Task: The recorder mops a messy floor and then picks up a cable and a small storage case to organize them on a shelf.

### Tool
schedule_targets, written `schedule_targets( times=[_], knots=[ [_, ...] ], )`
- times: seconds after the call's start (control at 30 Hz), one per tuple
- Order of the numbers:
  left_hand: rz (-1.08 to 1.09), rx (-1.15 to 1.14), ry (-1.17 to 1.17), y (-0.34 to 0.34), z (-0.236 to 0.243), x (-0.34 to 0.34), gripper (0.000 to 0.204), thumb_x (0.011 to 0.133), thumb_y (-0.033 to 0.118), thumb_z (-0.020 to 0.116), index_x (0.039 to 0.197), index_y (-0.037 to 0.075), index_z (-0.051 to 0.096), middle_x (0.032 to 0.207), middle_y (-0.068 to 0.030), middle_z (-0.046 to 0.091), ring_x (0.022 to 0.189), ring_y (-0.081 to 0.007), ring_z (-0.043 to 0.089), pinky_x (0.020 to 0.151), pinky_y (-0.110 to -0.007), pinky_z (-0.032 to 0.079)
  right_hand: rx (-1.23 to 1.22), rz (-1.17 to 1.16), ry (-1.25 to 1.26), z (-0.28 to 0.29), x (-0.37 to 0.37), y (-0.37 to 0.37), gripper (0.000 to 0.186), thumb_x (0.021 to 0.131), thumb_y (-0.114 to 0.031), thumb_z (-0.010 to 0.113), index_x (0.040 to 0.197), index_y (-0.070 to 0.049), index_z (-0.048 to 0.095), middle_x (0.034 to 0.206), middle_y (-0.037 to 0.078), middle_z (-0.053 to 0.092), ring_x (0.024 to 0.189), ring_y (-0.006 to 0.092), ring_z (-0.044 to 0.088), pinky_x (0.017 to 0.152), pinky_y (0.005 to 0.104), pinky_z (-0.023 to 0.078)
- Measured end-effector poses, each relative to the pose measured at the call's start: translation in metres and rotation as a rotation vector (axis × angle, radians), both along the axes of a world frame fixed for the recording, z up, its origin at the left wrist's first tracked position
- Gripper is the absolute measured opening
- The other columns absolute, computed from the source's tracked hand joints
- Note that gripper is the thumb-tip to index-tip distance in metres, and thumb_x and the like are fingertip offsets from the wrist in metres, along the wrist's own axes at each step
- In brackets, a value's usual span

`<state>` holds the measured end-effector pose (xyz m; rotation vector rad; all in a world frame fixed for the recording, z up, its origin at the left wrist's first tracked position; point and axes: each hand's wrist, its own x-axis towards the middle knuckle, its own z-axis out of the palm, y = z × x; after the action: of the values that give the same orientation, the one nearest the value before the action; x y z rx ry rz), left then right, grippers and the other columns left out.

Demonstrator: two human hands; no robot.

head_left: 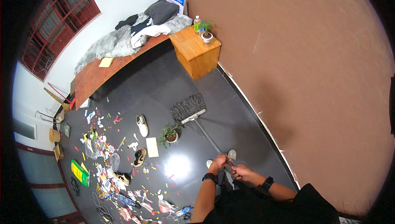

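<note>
Both my hands grip the grey handle of a flat mop [209, 137]. My left hand [221, 161] is wrapped round the pole, and my right hand [242, 172] closes on it just beside, nearer my body. From there the pole slants away to the far left. Its shaggy dark grey mop head [188, 106] lies on the dark tiled floor. A small potted plant [172, 135] in a white pot stands on the floor close to the mop head's near left side.
Loose shoes [142, 125] and a pale yellow sheet [152, 147] lie left of the plant. Farther left spreads scattered litter [108, 150]. A wooden cabinet [197, 55] with a potted plant stands beyond the mop, beside a bench [94, 76]. A brown wall [296, 80] rises at right.
</note>
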<state>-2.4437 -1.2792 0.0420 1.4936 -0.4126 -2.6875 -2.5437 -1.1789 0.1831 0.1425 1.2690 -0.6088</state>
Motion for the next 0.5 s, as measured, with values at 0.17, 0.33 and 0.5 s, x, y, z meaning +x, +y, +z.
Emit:
schedule_targets(
  times=[0.17,0.33,0.5],
  knots=[
    [-0.019,-0.005,0.021,0.044,0.01,-0.003,0.02,0.095,0.016,0.036,0.094,-0.002,0.044,0.079,-0.0117,0.053,0.073,-0.0261,0.058,0.069,-0.04,0.053,0.023,0.033,0.037,0.017,-0.005,0.039,0.017,0.095,-0.019,0.04,0.095,-0.004,0.048,0.068,0.0,0.043,0.048,0.007,0.032,0.039,0.0213,0.023],
    [0.003,0.013,-0.045,0.086,0.01,-0.009,0.024,0.096,0.02,0.034,0.095,-0.002,0.046,0.08,-0.0104,0.054,0.074,-0.0247,0.059,0.071,-0.039,0.053,-0.024,0.055,0.013,0.015,-0.011,0.081,0.016,0.095,-0.018,0.04,0.093,-0.004,0.048,0.068,0.0,0.044,0.049,0.0061,0.033,0.039,0.0209,0.024],
    [-0.023,-0.01,-0.057,0.128,0.021,-0.02,0.016,0.093,0.014,0.04,0.093,0.0,0.046,0.076,-0.0096,0.054,0.067,-0.0237,0.058,0.061,-0.036,0.052,-0.073,0.051,0.02,0.003,-0.025,0.132,0.017,0.095,-0.019,0.039,0.093,-0.005,0.048,0.068,-0.001,0.045,0.049,0.005,0.033,0.04,0.02,0.024]
  ],
)
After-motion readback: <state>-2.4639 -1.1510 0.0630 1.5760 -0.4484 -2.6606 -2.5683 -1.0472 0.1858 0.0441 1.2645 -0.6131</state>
